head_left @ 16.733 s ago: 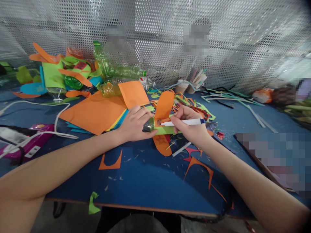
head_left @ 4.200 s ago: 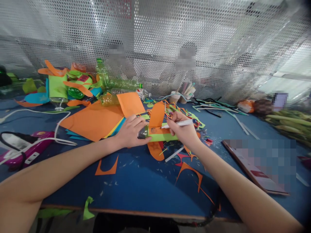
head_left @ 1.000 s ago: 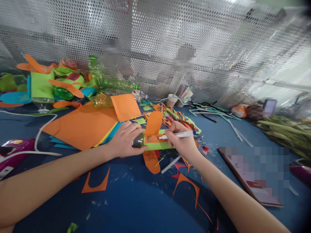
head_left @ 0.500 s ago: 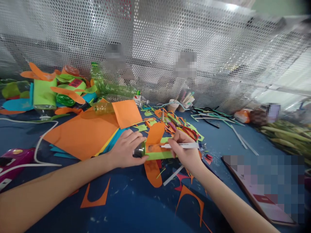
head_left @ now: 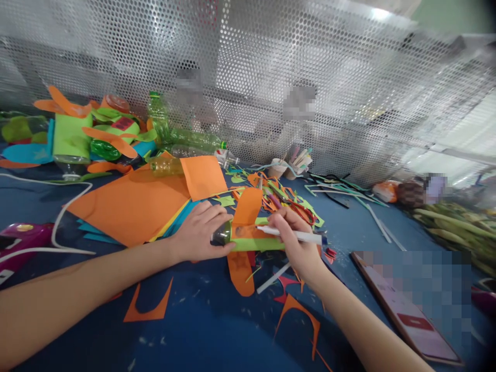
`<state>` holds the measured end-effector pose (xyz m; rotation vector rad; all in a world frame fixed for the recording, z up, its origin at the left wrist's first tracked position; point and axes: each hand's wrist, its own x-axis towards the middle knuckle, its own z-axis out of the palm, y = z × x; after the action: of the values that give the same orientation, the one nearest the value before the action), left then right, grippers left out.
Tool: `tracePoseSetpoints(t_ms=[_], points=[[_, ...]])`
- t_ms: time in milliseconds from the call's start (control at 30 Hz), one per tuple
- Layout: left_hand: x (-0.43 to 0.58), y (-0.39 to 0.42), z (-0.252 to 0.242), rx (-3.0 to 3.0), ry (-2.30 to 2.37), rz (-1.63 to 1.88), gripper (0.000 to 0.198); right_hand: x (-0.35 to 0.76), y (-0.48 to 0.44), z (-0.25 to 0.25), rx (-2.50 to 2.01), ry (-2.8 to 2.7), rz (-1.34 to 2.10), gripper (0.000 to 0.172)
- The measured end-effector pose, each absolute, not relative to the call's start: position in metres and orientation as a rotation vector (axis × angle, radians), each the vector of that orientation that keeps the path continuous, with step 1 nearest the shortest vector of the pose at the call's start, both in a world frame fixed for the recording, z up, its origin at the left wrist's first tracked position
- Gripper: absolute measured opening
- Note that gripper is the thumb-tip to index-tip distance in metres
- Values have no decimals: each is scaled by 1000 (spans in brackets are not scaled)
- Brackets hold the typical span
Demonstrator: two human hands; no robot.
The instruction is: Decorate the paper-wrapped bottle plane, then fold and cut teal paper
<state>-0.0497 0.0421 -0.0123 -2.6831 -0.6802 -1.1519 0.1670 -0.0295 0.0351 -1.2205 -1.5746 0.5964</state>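
A small plastic bottle [head_left: 248, 238] wrapped in green paper lies on its side on the blue table [head_left: 217, 330], with orange paper wings [head_left: 243, 227] glued across it. My left hand [head_left: 199, 231] is closed around the bottle's neck end and holds it down. My right hand [head_left: 296, 243] pinches a white marker pen [head_left: 294, 235]; its tip touches the orange paper on the bottle. The pen's blue end points right.
Large orange and coloured paper sheets [head_left: 135, 204] lie at the left. Decorated bottles [head_left: 93, 137] and empty green bottles [head_left: 186, 139] stand at the back by a perforated metal screen. Paper scraps [head_left: 294, 201], a pink glue gun [head_left: 19, 240] with its white cord, and a flat board [head_left: 406, 310] surround me.
My hands, the bottle and the pen stay together. The view has shifted slightly. The pen's tip has moved a little over the orange paper.
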Motion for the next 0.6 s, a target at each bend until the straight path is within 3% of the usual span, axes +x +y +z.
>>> tracePoseSetpoints(t_ms=[200,600], points=[[-50,41,-11,-2717,-730,-1123,44,166,-23,32,-1275,-1454,632,36],[-50,42,-13,-2671,-665,-1150,46,166,-23,31,-1295,-1461,661,30]])
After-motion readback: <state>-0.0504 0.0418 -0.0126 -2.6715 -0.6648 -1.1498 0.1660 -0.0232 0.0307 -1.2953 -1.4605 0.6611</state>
